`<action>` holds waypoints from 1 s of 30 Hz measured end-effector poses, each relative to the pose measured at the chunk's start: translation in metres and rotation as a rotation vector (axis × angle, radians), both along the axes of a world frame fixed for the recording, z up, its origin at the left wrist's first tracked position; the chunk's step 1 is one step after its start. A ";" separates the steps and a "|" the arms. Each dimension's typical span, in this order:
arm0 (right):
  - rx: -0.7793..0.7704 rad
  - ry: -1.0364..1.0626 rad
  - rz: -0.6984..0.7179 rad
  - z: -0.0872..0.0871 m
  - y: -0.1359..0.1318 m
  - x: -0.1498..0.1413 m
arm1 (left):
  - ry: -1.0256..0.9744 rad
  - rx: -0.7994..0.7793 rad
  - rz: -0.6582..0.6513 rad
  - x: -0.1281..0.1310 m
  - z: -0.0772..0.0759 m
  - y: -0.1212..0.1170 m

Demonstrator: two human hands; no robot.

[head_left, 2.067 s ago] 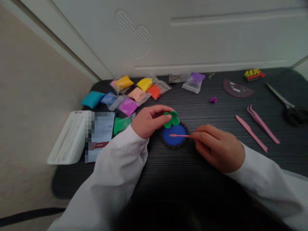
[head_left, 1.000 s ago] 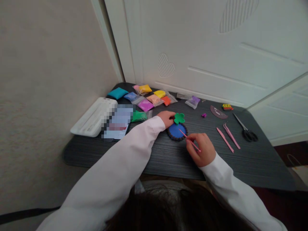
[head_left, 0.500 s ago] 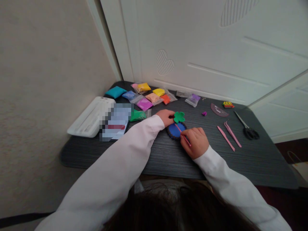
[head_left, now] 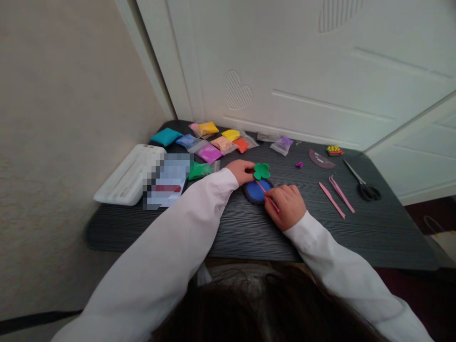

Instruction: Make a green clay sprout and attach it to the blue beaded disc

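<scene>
A blue clay disc (head_left: 255, 191) with a dark beaded rim lies on the black table (head_left: 249, 232). A green clover-shaped clay piece (head_left: 261, 171) sits at the disc's far edge. My left hand (head_left: 241, 171) pinches that green piece from the left. My right hand (head_left: 286, 206) is closed on a thin pink modelling tool (head_left: 266, 195), whose tip reaches up to the base of the green piece over the disc.
Several small bags of coloured clay (head_left: 210, 142) lie at the back left, beside a white tray (head_left: 124, 175) and a phone (head_left: 166, 180). To the right are pink tools (head_left: 337, 197), scissors (head_left: 363, 183), a protractor (head_left: 320, 159) and a small purple clay bit (head_left: 299, 165).
The camera pulled back and up from a close view. My right hand moved in closer to the disc, swinging the pink tool's tip up towards the green piece. My left hand stayed on it.
</scene>
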State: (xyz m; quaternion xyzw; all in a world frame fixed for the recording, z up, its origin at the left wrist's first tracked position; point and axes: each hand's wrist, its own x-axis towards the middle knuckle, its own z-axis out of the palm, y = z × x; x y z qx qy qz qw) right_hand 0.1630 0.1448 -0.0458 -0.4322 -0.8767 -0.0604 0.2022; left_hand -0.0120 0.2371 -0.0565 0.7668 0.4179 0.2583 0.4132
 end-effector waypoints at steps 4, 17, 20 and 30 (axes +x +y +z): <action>-0.004 -0.006 -0.009 0.000 0.000 0.000 | -0.054 -0.039 -0.010 0.000 -0.001 0.001; 0.008 -0.038 -0.020 0.002 -0.002 -0.001 | -0.092 -0.070 -0.020 -0.001 -0.005 0.003; -0.001 -0.043 -0.013 0.002 -0.002 -0.001 | -0.093 -0.067 -0.022 -0.001 -0.004 0.003; 0.031 -0.010 -0.001 -0.001 -0.002 0.001 | -0.110 -0.068 -0.024 0.000 -0.008 0.004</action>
